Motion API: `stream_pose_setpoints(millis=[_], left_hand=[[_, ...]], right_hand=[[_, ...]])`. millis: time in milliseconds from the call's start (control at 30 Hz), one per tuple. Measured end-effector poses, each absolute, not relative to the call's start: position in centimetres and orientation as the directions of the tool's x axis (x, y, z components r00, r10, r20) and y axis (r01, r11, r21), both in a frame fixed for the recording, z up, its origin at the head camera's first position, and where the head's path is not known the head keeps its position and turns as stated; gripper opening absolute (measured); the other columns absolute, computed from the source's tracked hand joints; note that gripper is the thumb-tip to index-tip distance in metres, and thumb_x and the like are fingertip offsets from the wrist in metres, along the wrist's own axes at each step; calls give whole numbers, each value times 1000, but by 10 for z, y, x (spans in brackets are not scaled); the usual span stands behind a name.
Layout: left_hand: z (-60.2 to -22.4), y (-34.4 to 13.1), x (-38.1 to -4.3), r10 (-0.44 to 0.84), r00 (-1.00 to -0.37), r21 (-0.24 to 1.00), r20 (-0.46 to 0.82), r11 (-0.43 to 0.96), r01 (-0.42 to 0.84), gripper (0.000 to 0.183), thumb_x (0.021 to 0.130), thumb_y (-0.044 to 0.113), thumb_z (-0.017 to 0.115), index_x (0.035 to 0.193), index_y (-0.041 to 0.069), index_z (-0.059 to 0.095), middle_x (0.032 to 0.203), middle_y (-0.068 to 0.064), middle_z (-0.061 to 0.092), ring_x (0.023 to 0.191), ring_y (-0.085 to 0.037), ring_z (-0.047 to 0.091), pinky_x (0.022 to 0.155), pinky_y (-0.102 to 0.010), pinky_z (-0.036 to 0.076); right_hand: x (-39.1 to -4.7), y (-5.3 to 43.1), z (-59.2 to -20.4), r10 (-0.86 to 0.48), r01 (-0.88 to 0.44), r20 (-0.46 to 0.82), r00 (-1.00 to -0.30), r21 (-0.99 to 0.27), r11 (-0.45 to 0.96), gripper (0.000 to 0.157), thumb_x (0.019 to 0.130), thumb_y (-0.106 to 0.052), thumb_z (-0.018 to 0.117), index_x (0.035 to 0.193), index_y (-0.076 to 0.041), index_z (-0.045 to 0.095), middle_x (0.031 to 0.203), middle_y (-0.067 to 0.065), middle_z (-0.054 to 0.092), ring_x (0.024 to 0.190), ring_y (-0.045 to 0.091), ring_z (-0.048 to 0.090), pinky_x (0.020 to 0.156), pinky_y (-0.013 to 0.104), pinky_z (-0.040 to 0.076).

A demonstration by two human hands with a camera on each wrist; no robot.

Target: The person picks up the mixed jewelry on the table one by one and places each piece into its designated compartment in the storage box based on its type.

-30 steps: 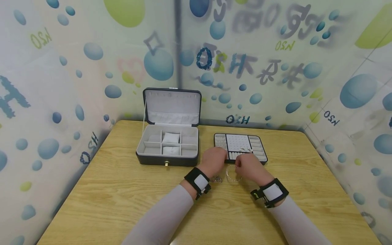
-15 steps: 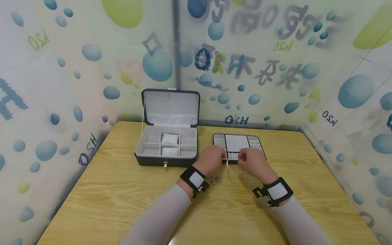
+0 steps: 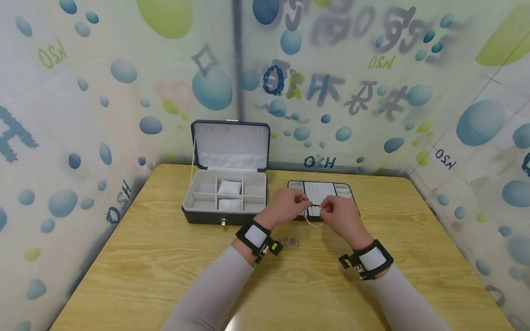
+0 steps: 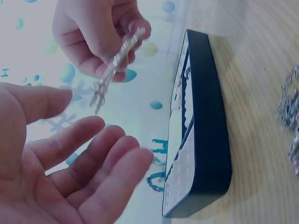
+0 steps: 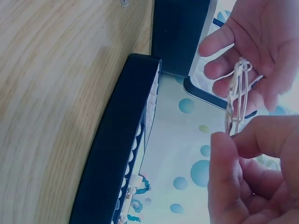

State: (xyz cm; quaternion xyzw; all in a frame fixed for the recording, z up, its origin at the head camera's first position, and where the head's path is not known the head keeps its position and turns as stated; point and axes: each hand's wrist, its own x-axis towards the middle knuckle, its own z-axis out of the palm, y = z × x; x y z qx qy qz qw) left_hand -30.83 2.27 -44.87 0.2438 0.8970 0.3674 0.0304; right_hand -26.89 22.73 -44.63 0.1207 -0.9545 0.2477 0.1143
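Our right hand (image 3: pixel 344 219) pinches the bangle (image 4: pixel 107 78) between thumb and bent forefinger, the other fingers curled in. That pinch takes only one part of the loop, probably so the rest stays free for the other hand. Our left hand (image 3: pixel 286 206) faces it with thumb and fingers spread and loosely bent, gripping nothing we can make out. The bangle's free end sits right by its fingertips; whether they touch, we cannot tell.

So the bangle hangs between our two hands, above the near edge of the tray (image 4: pixel 205 126), which lies flat just beyond them, perhaps set there for short reaching. Its rows and pegs face up, easy to get at.

Nearer to us than the left hand, beside its strap (image 3: pixel 256 233), a little heap of chains (image 3: pixel 289 242) lies on the table (image 3: pixel 136 257), apart from the tray, probably to keep it separate.

Just to the left of the left hand stands the box (image 3: pixel 207 217), its lid (image 3: pixel 232 145) raised, leaving the compartments exposed. Two cushions (image 3: pixel 229 187) fill the middle ones, presumably as padding.
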Motion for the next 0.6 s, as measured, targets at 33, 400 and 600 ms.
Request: stream_pose_setpoints(millis=[33, 400, 600], left_hand=[[-448, 23, -308, 456, -882, 677, 116, 613, 406, 26, 104, 37, 67, 114, 16, 79, 105, 1, 77, 86, -11, 67, 72, -26, 54], [-443, 26, -304, 442, -895, 741, 51, 585, 331, 16, 98, 16, 75, 112, 9, 76, 97, -4, 77, 65, -9, 69, 62, -25, 54], [-443, 24, -304, 436, -898, 739, 60, 585, 334, 12, 98, 14, 74, 108, 8, 75, 90, -2, 76, 62, -7, 67, 59, -23, 51]], right_hand=[[-269, 227, -446, -167, -283, 279, -946, -451, 847, 5, 89, -4, 68, 88, -5, 73, 72, 3, 68, 64, 14, 56, 64, 31, 47], [-267, 220, -449, -120, -266, 315, -942, -478, 837, 7, 88, -6, 67, 88, -8, 74, 75, 3, 70, 68, 16, 59, 65, 31, 47], [-266, 217, -453, -112, -261, 307, -945, -505, 823, 8, 90, -5, 67, 92, -7, 75, 78, 4, 71, 68, 16, 59, 65, 30, 48]])
